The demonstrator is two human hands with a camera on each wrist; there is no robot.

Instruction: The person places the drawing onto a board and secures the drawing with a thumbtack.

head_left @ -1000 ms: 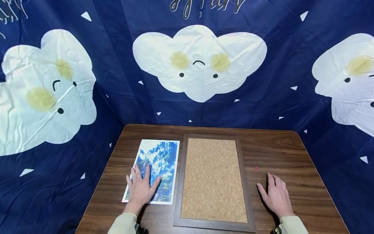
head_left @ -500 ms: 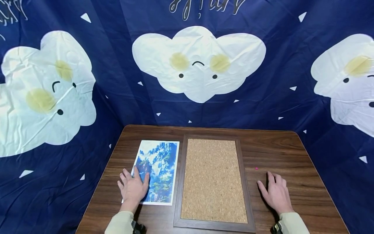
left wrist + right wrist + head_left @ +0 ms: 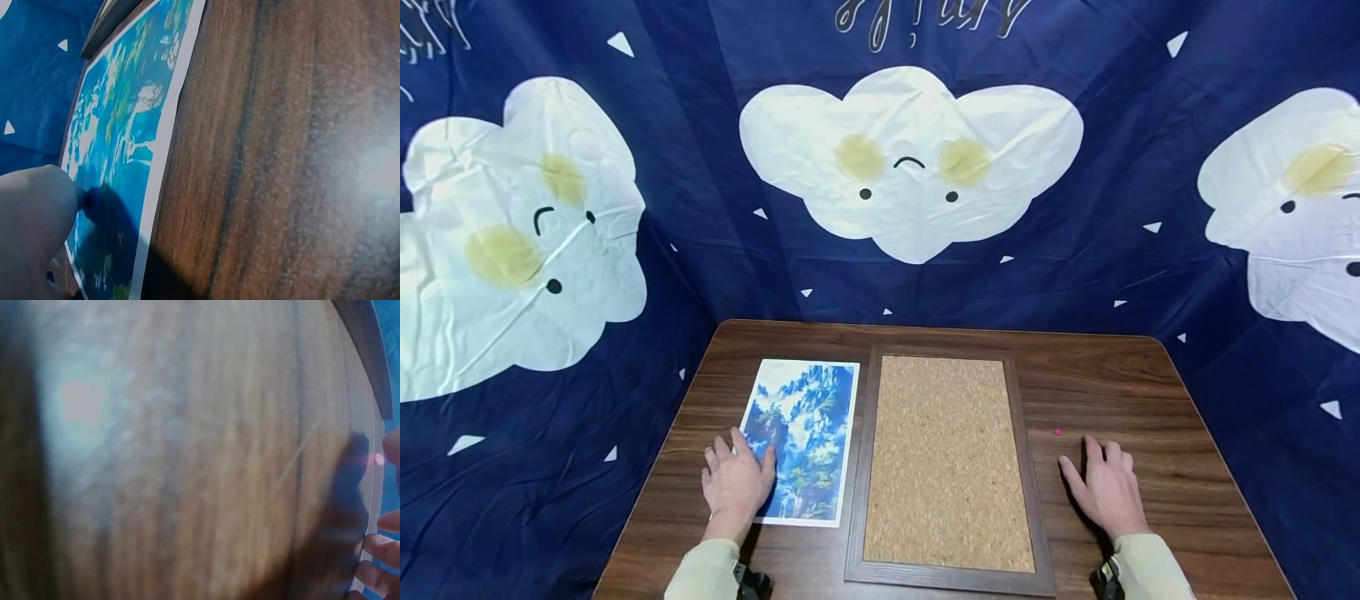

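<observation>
A white-bordered print of blue misty mountains (image 3: 808, 450) lies flat on the left side of the table. My left hand (image 3: 736, 483) rests at its left edge, covering the lower left corner, with fingers loosely extended and the thumb (image 3: 44, 200) over the picture. Right of the print lies a cork board (image 3: 951, 467) in a brown wooden frame. On the far side of that board my right hand (image 3: 1108, 492) rests on the tabletop, fingers relaxed and holding nothing. A small pink dot-like thing (image 3: 1057, 432) lies just beyond its fingertips.
The table (image 3: 1097, 375) is dark wood grain with rounded far corners. Dark blue cloth (image 3: 685, 208) printed with white clouds hangs close around its back and sides. Black straps with devices sit on both wrists.
My left hand has slid left and back from the middle of the print to its left edge, its fingers drawing closer together. The right hand stays nearly in place.
</observation>
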